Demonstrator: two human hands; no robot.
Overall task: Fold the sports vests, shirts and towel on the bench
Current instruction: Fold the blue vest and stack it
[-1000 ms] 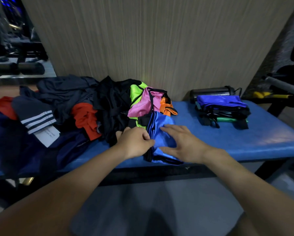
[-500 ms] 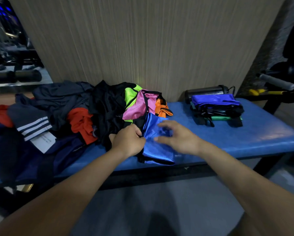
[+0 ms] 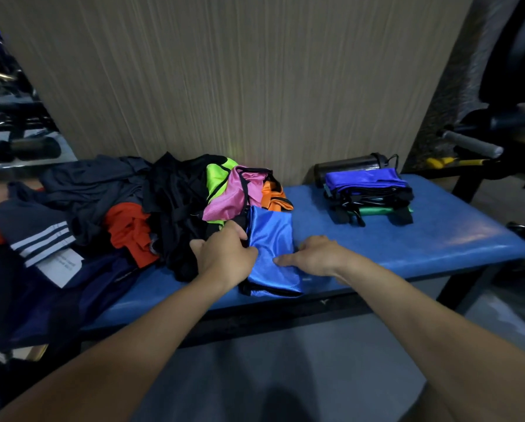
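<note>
Since the earlier frame, the right hand (image 3: 316,256) has been drawn back toward the right edge of the blue vest (image 3: 272,254); its fingers are laid flat, pressed together, on the fabric. The vest's left edge is gripped by the curled fingers of the left hand (image 3: 224,254). The vest is positioned at the bench's (image 3: 437,239) front edge, beside the unfolded pile (image 3: 170,202). A folded stack (image 3: 367,193) is located well apart.

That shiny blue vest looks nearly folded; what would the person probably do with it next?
Probably lift the blue vest onto the folded stack at the bench's right. It already lies as a narrow folded strip, the left hand grips its left edge, and the right hand rests at its right edge.
</note>
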